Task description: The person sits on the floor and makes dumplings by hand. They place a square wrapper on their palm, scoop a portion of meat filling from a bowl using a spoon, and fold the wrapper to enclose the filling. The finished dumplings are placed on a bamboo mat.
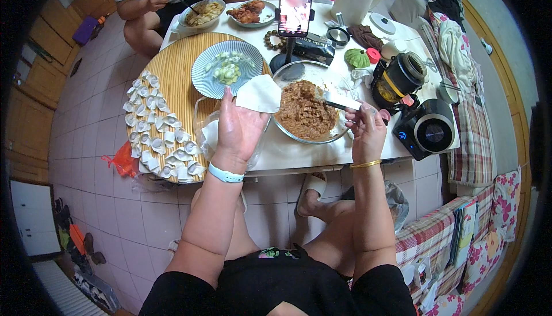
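Note:
My left hand [241, 126] is palm up, with a flat white dough wrapper [259, 94] lying on its fingers. My right hand [367, 122] grips the dark handle of a flat metal spreader [342, 100], whose tip touches the brown minced filling [307, 111]. That filling lies in a round bowl [317, 142] in front of me. Many folded wontons [157, 143] stand on the left side of a round wooden board [172, 57]. A blue-striped plate [202, 74] with chopped scallion [227, 73] rests on that board. More wrappers [210, 132] lie in a plastic bag left of my left wrist.
A phone [296, 9] on a stand rises behind the bowl. To the right are a glass blender jar [399, 79], its black base [427, 130] and a white pitcher [355, 1]. Another person [172, 5] sits across at the left, near a noodle bowl [222, 7] and a plate of fried food [251, 25].

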Available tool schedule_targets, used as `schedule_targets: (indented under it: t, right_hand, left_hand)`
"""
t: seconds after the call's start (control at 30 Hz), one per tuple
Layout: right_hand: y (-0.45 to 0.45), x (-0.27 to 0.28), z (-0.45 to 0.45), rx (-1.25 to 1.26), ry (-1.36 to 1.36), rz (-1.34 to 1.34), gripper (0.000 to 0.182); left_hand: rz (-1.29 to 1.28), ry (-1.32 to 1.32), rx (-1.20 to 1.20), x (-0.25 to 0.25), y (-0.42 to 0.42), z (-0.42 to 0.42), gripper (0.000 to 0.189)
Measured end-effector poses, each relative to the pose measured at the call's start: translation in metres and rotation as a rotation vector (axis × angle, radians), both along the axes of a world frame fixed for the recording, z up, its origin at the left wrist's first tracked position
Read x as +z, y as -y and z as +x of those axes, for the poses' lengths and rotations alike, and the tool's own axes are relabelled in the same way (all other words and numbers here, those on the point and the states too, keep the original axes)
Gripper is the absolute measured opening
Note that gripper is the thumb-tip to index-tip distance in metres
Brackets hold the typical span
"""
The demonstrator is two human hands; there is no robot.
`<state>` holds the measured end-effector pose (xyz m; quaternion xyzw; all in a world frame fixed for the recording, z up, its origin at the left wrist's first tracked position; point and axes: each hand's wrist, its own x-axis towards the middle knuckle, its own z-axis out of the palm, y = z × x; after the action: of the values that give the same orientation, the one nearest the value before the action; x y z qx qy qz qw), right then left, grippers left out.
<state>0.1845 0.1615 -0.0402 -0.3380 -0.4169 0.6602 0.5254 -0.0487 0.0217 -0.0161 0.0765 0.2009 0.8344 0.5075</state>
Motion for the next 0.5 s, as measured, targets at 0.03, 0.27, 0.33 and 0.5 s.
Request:
schedule_targets:
  t: [0.03,0.27,0.33,0.5]
  right_hand:
    - [0.0,0.0,0.002,-0.001,-0.002,-0.004,0.026]
    - [0.006,0.012,0.0,-0.018,0.002,-0.028,0.026]
    - [0.007,0.013,0.001,-0.007,0.003,-0.044,0.026]
    - [0.02,0.013,-0.007,0.076,-0.037,-0.046,0.025]
  left_hand:
    - [-0.006,-0.004,0.002,0.0,0.0,0.0,0.07]
    - [-0.022,-0.011,-0.06,0.002,0.0,0.003,0.074]
    - [-0.027,-0.015,-0.079,0.002,-0.001,0.004,0.076]
    - [-0.017,-0.026,-0.139,0.005,0.001,0.008,0.079]
